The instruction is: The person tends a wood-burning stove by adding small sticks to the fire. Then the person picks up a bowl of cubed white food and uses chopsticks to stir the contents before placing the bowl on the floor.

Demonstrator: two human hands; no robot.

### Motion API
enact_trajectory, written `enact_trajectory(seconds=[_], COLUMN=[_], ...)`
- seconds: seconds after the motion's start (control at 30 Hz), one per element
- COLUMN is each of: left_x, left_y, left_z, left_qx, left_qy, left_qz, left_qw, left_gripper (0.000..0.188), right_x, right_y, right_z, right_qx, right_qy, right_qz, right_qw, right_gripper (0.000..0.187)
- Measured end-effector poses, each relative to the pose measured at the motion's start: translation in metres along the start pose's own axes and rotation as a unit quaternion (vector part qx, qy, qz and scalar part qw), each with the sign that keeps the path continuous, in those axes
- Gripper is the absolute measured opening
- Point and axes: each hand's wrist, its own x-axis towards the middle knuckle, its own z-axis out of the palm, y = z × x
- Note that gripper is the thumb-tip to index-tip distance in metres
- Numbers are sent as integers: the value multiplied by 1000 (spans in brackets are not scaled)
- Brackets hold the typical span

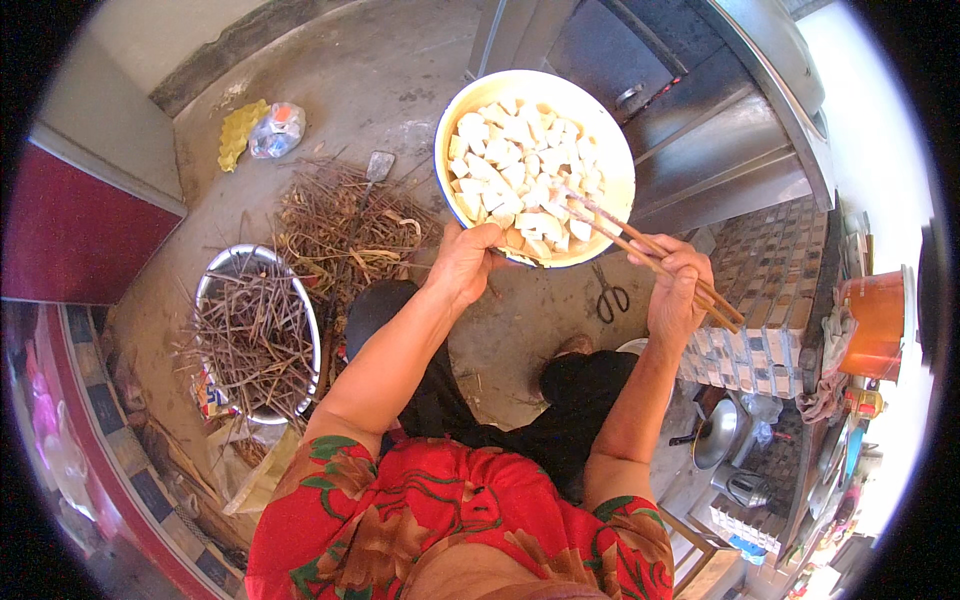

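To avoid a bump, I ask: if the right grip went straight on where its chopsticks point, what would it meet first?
Probably the near right rim of the cream bowl; the right grip faces it, while the chopsticks reach over the white pieces. One view leaves depth unclear.

Bright, even light overall; far right strongest, white wall (872, 135) blown out, bluish-purple fringe along the lens rim. Pale chopped pieces (520, 165) near overexposed. Soft sheen on metal stove front (725, 180). Black trousers (425, 375) sink into dark, folds faint. Centre reasonably sharp; fisheye bows tiled ledge (112, 425) lower left, edge smeared; corners black.
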Motion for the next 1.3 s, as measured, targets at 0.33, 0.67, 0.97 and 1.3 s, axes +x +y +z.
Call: enact_trajectory(seconds=[0.33,0.67,0.97,1.3], left_x=[-2,-1,-4,-4], left_y=[-1,2,-4,-5], left_z=[-4,-8,-6,-3], left_qx=[27,54,52,36], left_qy=[23,6,-19,-27], left_qz=[39,12,-43,-27], left_qw=[999,998,997,999], left_gripper=[54,55,60,63], right_x=[-20,-27,-11,-3], right_y=[1,23,32,8], right_z=[31,66,35,10], right_qx=[-181,-324,-283,-40], right_qy=[-89,-94,33,159], right_qz=[121,-32,32,81], right_qw=[972,941,958,983], right_gripper=[15,15,20,36])
